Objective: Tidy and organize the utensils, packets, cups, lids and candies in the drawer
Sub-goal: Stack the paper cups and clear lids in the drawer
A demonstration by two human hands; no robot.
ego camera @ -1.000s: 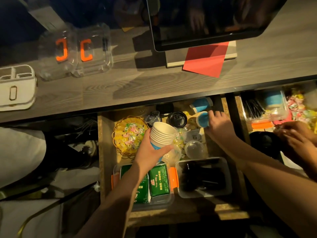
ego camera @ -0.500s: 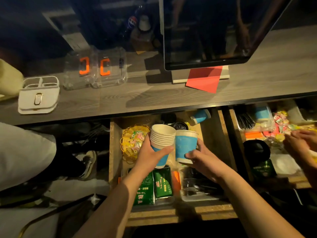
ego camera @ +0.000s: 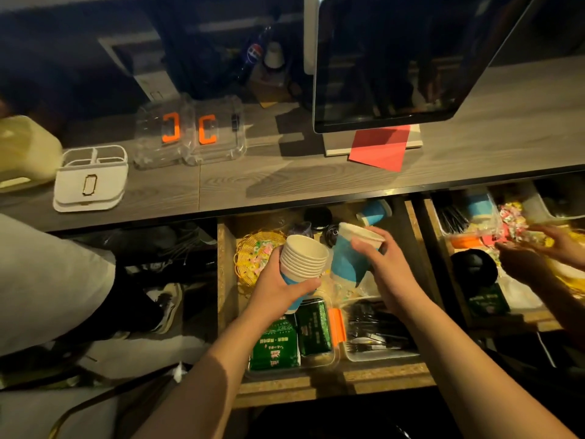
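Observation:
My left hand grips a stack of several blue-and-white paper cups above the open drawer. My right hand holds a single blue paper cup, tilted, right beside the stack. Another blue cup lies on its side at the drawer's back. A yellow wire basket of candies sits at the left. Green packets fill a clear box at the front. A clear box of black utensils sits beside them. Black lids lie at the back.
Another person's hands work in a second drawer on the right, with candies and utensils. On the counter stand a white caddy, two clear boxes with orange clips, a monitor and a red paper.
My right hand took a blue cup from the back of the drawer, brought it beside the stack, and now tilts it. The stack in my left hand stayed roughly in place.

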